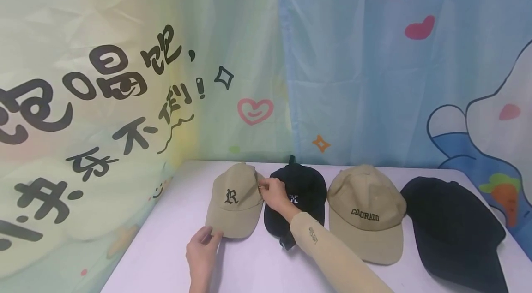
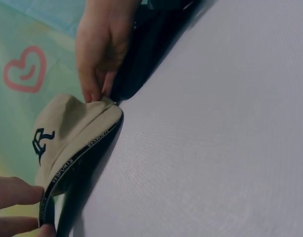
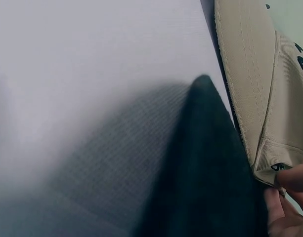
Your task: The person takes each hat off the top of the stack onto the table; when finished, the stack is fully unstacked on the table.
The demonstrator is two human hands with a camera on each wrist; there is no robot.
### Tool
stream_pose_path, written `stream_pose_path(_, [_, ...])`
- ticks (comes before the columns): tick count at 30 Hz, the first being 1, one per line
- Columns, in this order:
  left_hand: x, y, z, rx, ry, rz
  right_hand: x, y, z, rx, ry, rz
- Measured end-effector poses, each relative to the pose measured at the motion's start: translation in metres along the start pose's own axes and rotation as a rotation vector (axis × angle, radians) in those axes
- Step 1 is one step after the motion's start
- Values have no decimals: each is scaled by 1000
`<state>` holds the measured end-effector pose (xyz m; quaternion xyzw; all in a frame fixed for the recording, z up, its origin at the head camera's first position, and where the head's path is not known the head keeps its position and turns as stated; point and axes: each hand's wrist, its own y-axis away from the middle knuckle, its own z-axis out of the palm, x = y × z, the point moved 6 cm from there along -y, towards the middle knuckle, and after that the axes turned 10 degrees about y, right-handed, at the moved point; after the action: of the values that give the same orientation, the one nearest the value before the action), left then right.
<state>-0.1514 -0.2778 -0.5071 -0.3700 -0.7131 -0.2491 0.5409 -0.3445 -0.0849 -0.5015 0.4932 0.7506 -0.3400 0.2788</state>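
A beige baseball cap (image 1: 238, 224) with a dark embroidered letter R lies at the left end of a row of caps. My left hand (image 1: 201, 251) pinches the front corner of its brim between thumb and fingers. On the cap's right side, my right hand (image 1: 274, 194) pinches the fabric near the lower edge. In the left wrist view the brim (image 2: 87, 148) is tilted up, and a dark band with white lettering shows along its underside. My right forearm crosses over the black cap (image 1: 307, 177) beside it, which has a small white mark.
Right of the black cap sits a beige cap (image 1: 365, 242) lettered COLORADO. A larger black cap (image 1: 453, 228) lies at the far right. All are on a white table (image 1: 166, 237), with printed curtains (image 1: 332, 76) behind and to the left.
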Motion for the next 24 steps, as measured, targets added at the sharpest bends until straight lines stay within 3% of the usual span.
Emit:
stream_pose_path(10, [3, 2, 3, -32, -33, 25, -13, 11, -4, -87, 43, -18])
stream_pose_path(17, [4, 2, 3, -60, -72, 48, -27, 23, -8, -103, 117, -44])
stream_pose_path(24, [10, 4, 7, -122, -123, 60, -40, 36, -23, -121, 98, -64])
